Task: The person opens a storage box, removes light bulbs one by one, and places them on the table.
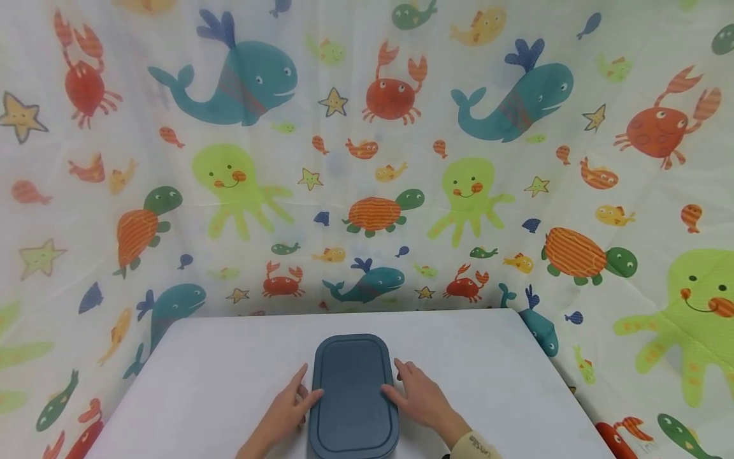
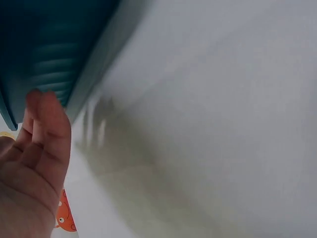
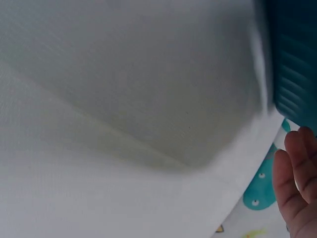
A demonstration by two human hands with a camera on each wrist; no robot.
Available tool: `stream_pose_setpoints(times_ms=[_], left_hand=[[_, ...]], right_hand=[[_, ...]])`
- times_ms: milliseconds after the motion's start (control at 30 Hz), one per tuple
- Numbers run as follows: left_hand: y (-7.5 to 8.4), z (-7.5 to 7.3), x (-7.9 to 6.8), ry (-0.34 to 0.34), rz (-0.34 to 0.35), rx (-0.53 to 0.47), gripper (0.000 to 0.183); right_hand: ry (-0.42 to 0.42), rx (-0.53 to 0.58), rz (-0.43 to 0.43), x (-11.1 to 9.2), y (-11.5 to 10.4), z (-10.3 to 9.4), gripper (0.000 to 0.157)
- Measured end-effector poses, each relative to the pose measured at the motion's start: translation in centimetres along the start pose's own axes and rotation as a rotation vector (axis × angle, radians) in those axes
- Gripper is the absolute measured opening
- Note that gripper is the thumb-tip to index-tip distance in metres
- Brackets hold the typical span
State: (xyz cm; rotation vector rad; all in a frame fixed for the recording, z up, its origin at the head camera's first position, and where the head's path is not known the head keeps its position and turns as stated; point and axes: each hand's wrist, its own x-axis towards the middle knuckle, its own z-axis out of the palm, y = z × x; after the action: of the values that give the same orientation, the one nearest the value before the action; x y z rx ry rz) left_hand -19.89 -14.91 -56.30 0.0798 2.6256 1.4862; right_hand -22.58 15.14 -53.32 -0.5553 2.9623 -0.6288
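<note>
Near side of the counter (image 1: 229, 382), at mid-width: blue lidded box (image 1: 353, 395), lying between two bare hands.

Left hand (image 1: 287, 411) on its left flank, thumb tip over the lid's rim, index raised and standing off the wall. In the left wrist view, fingertips meet the ribbed side wall (image 2: 54, 59); fingers mostly straight, held close together. Right hand (image 1: 421, 398) on the opposite flank, level with the left; cream sleeve (image 1: 473, 446) behind it. Thumb tip over the lid's right rim, fingers extended, not curled round the box. In the right wrist view, fingertips sit by the box's lower corner; cannot tell whether they touch.

Edges: box's near end runs down to the bottom of the head view. Free counter surface spreads widely left and right of the hands; a narrower strip lies between box and far edge. Side edges slant inward going away.

Long axis: points almost straight away from the person, short rounded end toward the far edge, lid up, no marked tilt. A raised line follows the lid's outline.

Beyond the counter: white curtain (image 1: 367, 16) printed with whales, crabs, octopuses and turtles, hanging across the whole back.
</note>
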Motion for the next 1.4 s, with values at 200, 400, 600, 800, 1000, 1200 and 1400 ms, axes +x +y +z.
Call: stream_pose_setpoints(times_ms=[200, 400, 600, 800, 1000, 1200, 1400], left_hand=[[0.0, 0.3, -0.1, -0.056, 0.039, 0.005, 0.092], [0.3, 0.4, 0.1, -0.092, 0.023, 0.002, 0.097], [0.6, 0.4, 0.3, -0.113, 0.036, 0.014, 0.099], [0.8, 0.0, 0.5, -0.136, 0.068, 0.045, 0.102], [1.0, -0.4, 0.4, -0.154, 0.053, 0.046, 0.104], [1.3, -0.7, 0.5, -0.167, 0.05, 0.043, 0.103], [1.4, -0.9, 0.3, -0.17, 0.041, 0.048, 0.104]], right_hand=[[-0.018, -0.006, 0.001, 0.1, 0.2, 0.5, 0.082], [-0.059, -0.015, -0.018, 0.3, 0.3, 0.8, 0.091], [-0.088, 0.019, -0.021, 0.5, 0.3, 0.7, 0.094], [-0.09, 0.045, -0.025, 0.5, 0.4, 0.8, 0.093], [-0.103, 0.071, -0.019, 0.6, 0.4, 0.9, 0.095], [-0.077, 0.05, -0.033, 0.8, 0.3, 0.6, 0.094], [-0.046, 0.043, -0.056, 0.8, 0.0, 0.3, 0.091]])
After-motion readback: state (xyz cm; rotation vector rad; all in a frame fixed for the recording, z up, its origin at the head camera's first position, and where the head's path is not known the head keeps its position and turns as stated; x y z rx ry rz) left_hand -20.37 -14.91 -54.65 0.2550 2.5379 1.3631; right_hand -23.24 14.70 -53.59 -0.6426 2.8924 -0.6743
